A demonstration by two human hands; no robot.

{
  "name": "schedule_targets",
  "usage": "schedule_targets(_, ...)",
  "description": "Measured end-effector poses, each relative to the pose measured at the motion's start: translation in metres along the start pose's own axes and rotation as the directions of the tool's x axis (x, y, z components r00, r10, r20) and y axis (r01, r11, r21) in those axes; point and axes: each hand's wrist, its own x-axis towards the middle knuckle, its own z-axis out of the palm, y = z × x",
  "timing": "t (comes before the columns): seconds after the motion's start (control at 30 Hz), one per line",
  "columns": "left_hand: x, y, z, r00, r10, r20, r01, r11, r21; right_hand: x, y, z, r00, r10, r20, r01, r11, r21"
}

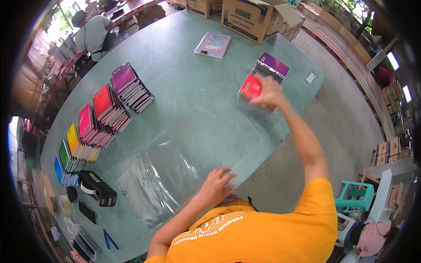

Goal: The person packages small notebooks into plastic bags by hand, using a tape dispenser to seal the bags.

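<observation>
My right hand (268, 92) reaches far to the right across the table. Its fingers curl over a small stack of red notebooks (251, 86), slightly blurred, with the thumb at the near side. Just behind them, touching or nearly so, lies a stack of purple notebooks (274, 64). My left hand (215, 186) hovers at or rests by the near table edge, fingers apart and nothing in it. Clear plastic sheets or bags (155, 179) lie flat to its left.
Along the table's left side run stacked purple (124, 79), red (104, 101), pink-red, yellow, green and blue notebooks. Nearer are a black pouch (97, 188), a phone (87, 211) and blue-handled pliers (110, 239). A clipped pad (213, 45) and cardboard boxes (258, 19) stand farther back.
</observation>
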Motion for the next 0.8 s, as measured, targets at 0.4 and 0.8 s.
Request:
schedule_targets(0.4, -0.037, -0.025, -0.025, 0.981, -0.192, -0.025, 0.192, 0.981, 0.012, 0.101, 0.051, -0.022, 0.966, 0.168, -0.195, -0.185, 0.98, -0.073)
schedule_targets(0.8, -0.091, -0.024, -0.035, 0.945, -0.328, -0.005, 0.327, 0.942, -0.079, 0.06, 0.056, -0.004, 0.909, 0.091, -0.406, -0.226, 0.927, -0.298)
